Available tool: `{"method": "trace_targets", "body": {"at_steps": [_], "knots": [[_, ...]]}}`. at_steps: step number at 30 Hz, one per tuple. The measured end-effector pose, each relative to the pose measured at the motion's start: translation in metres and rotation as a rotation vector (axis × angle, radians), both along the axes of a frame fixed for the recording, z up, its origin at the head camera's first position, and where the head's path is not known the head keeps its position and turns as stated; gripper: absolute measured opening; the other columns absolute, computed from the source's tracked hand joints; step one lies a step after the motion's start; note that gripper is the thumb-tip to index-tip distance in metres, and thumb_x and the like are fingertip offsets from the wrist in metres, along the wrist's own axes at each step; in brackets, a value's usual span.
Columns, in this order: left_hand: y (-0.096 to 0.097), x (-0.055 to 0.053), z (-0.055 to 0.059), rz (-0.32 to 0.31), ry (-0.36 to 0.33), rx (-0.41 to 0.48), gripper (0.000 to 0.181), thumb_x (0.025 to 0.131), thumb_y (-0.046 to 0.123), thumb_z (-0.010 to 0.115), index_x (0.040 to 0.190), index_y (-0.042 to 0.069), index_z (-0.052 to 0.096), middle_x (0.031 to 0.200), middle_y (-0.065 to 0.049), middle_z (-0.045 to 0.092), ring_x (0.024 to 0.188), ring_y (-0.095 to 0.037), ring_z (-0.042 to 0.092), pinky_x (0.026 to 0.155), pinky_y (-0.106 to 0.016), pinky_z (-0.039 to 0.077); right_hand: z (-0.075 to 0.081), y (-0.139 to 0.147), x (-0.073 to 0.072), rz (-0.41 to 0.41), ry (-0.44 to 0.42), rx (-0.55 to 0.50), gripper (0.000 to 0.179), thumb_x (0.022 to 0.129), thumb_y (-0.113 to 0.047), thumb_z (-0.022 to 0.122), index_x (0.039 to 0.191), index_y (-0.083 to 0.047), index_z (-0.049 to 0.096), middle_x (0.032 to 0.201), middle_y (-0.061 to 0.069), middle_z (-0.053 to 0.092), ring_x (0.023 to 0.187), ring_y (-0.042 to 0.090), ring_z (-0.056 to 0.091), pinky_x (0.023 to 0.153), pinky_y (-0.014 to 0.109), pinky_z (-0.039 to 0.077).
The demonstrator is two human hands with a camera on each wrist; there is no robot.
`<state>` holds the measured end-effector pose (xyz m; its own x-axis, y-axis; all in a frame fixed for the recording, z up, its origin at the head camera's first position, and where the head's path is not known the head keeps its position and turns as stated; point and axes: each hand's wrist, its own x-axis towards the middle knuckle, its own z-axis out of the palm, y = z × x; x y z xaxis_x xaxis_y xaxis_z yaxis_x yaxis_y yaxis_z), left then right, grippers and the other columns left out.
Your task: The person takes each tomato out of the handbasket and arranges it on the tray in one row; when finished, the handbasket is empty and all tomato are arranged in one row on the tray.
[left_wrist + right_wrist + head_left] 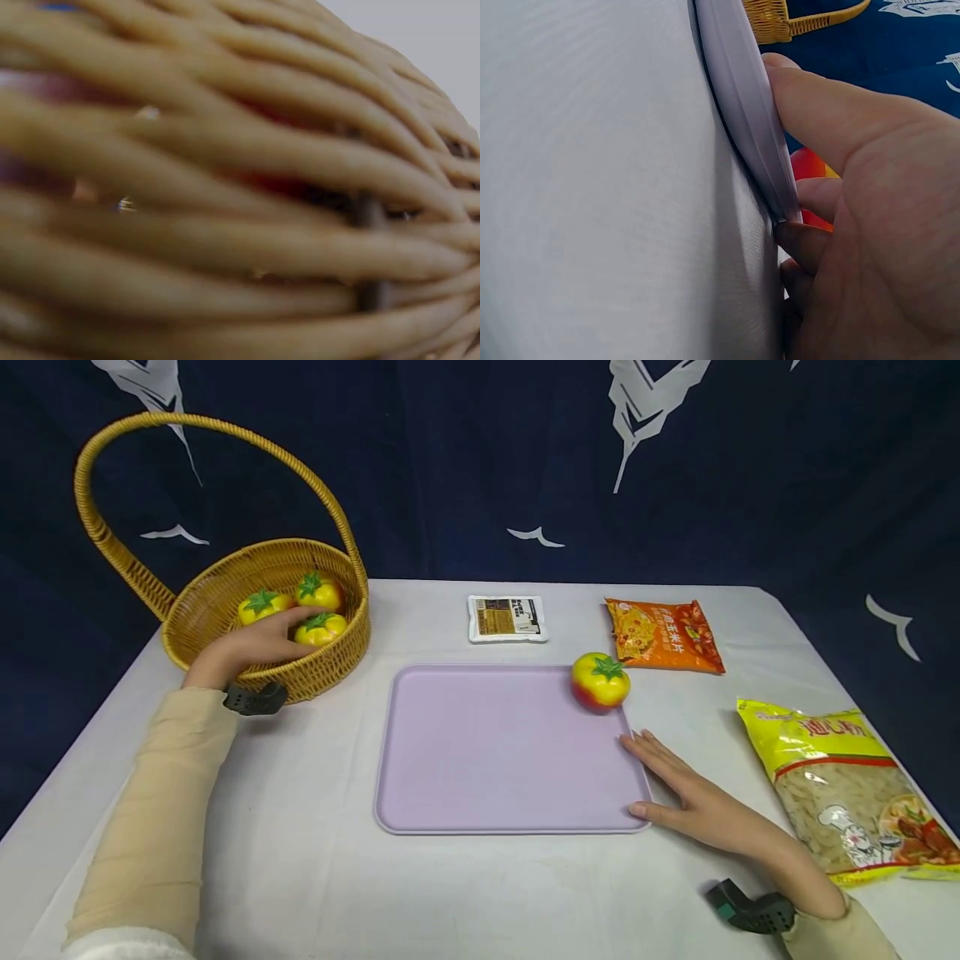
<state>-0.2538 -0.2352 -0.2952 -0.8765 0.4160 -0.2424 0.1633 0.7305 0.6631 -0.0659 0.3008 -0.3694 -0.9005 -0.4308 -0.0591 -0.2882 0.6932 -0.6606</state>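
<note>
My left hand [262, 642] reaches over the near rim of a wicker basket [315, 675]. Its fingers and thumb grip a yellow tomato [324, 628] with a green leafy top. Two similar tomatoes, one on the left [264, 605] and one behind [321, 588], lie in the basket too. Basket weave [247, 240] fills the left wrist view and hides that hand. With fingers extended, my right hand [701, 806] rests at the right edge of a lilac tray [502, 752], its thumb on the rim [761, 135]. A yellow-red tomato [600, 682] sits at the tray's upper right corner.
Behind the tray lies a small white-and-brown packet [507, 618]. An orange snack bag [665, 635] is at the back right. A large yellow bag of pasta [855, 793] lies beyond my right hand. The basket's tall handle [225, 427] arches over its opening.
</note>
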Motion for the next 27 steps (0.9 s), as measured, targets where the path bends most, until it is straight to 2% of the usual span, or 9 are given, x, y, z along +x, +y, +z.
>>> {"method": "trace_targets", "body": {"at_steps": [4, 7, 10, 12, 14, 16, 18, 22, 27], "knots": [[0.002, 0.013, 0.007, 0.127, 0.075, 0.071, 0.084, 0.086, 0.042, 0.066, 0.149, 0.012, 0.019, 0.142, -0.022, 0.027, 0.123, -0.037, 0.029, 0.101, -0.055, 0.024, 0.0, 0.0, -0.001, 0.005, -0.001, -0.003, 0.076, 0.088, -0.031, 0.066, 0.15, -0.019, 0.023, 0.152, 0.018, 0.012, 0.138, 0.037, 0.006, 0.102, 0.061, 0.013], [0.012, 0.026, 0.015, 0.226, 0.147, 0.179, 0.087, 0.082, 0.048, 0.067, 0.149, 0.019, 0.02, 0.141, -0.015, 0.031, 0.12, -0.033, 0.033, 0.1, -0.052, 0.029, 0.0, 0.0, -0.001, 0.006, -0.007, -0.001, 0.077, 0.088, -0.031, 0.067, 0.15, -0.019, 0.023, 0.152, 0.019, 0.011, 0.137, 0.037, 0.006, 0.101, 0.063, 0.014], [0.035, 0.037, 0.023, 0.24, 0.21, 0.356, 0.078, 0.083, 0.042, 0.069, 0.147, 0.025, 0.026, 0.138, -0.009, 0.035, 0.118, -0.029, 0.037, 0.099, -0.044, 0.035, 0.0, 0.001, -0.001, -0.001, -0.017, 0.005, 0.077, 0.087, -0.032, 0.067, 0.15, -0.019, 0.024, 0.152, 0.02, 0.01, 0.137, 0.038, 0.006, 0.1, 0.064, 0.014], [0.054, 0.041, 0.026, 0.21, 0.223, 0.467, 0.073, 0.084, 0.034, 0.07, 0.145, 0.027, 0.029, 0.138, -0.006, 0.036, 0.119, -0.025, 0.039, 0.098, -0.037, 0.037, 0.0, 0.001, 0.0, -0.007, -0.022, 0.008, 0.077, 0.087, -0.032, 0.066, 0.15, -0.019, 0.024, 0.152, 0.021, 0.009, 0.137, 0.039, 0.006, 0.1, 0.064, 0.014], [0.074, 0.042, 0.026, 0.152, 0.211, 0.56, 0.071, 0.085, 0.027, 0.071, 0.144, 0.026, 0.032, 0.137, -0.005, 0.038, 0.118, -0.023, 0.042, 0.097, -0.034, 0.039, 0.0, 0.002, 0.0, -0.012, -0.027, 0.01, 0.076, 0.088, -0.033, 0.066, 0.15, -0.019, 0.024, 0.152, 0.021, 0.009, 0.137, 0.039, 0.006, 0.1, 0.064, 0.014], [0.094, 0.041, 0.022, 0.097, 0.205, 0.581, 0.071, 0.084, 0.024, 0.072, 0.144, 0.025, 0.033, 0.137, -0.003, 0.038, 0.118, -0.021, 0.043, 0.095, -0.033, 0.04, 0.0, 0.002, 0.001, -0.014, -0.03, 0.012, 0.076, 0.088, -0.033, 0.066, 0.15, -0.019, 0.024, 0.152, 0.021, 0.008, 0.137, 0.039, 0.006, 0.1, 0.064, 0.014], [0.114, 0.038, 0.015, 0.037, 0.209, 0.577, 0.071, 0.083, 0.021, 0.073, 0.143, 0.023, 0.035, 0.138, -0.004, 0.039, 0.118, -0.022, 0.044, 0.095, -0.035, 0.041, 0.0, 0.002, 0.001, -0.015, -0.03, 0.013, 0.077, 0.088, -0.033, 0.066, 0.15, -0.019, 0.024, 0.152, 0.021, 0.008, 0.137, 0.039, 0.006, 0.101, 0.064, 0.014], [0.154, 0.031, -0.001, -0.08, 0.238, 0.51, 0.074, 0.08, 0.018, 0.076, 0.143, 0.017, 0.037, 0.136, -0.008, 0.042, 0.116, -0.024, 0.047, 0.094, -0.037, 0.041, -0.001, 0.003, 0.001, -0.01, -0.016, 0.008, 0.077, 0.087, -0.033, 0.066, 0.15, -0.018, 0.024, 0.152, 0.021, 0.009, 0.137, 0.038, 0.007, 0.101, 0.064, 0.014], [0.199, 0.026, -0.02, -0.217, 0.216, 0.413, 0.077, 0.078, 0.019, 0.078, 0.143, 0.013, 0.037, 0.134, -0.01, 0.045, 0.114, -0.022, 0.047, 0.094, -0.033, 0.041, -0.002, 0.003, 0.0, -0.001, -0.004, 0.003, 0.076, 0.087, -0.032, 0.066, 0.15, -0.019, 0.024, 0.152, 0.02, 0.01, 0.137, 0.037, 0.007, 0.101, 0.063, 0.014]]}}
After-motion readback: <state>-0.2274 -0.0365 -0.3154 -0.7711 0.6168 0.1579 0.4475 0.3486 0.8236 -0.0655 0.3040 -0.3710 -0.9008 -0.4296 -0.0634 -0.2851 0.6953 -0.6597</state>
